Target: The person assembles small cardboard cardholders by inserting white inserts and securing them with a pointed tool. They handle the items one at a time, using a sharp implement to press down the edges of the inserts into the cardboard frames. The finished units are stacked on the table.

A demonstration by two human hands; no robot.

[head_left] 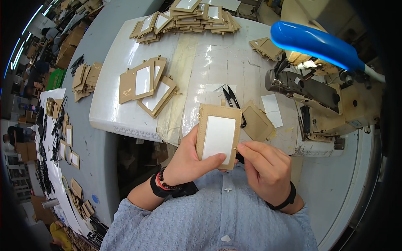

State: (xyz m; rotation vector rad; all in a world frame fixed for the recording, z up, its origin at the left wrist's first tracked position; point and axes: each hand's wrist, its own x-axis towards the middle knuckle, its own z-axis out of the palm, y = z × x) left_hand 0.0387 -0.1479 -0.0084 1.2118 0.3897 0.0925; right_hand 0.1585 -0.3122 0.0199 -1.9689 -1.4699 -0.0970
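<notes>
My left hand point(188, 159) is closed round a tan card holder point(202, 144), its thumb lying across the white window on the front. The holder is upright, with stitching along its edges and a small tab at the top. My right hand point(266, 163) pinches at the holder's right edge; whatever tiny bit lies between its fingertips is too small to name. Something dark shows just below those fingertips. Behind the holder lies a pair of black thread snips point(231, 97). Another tan card holder point(256, 121) rests right of them, beside a white card point(272, 109).
A sewing machine point(356, 104) with a blue lamp point(314, 44) over it stands at the right. Card holders lie in a small stack point(134, 85) at the left and a large pile point(197, 19) at the back. A grey side table point(90, 138) runs along the left.
</notes>
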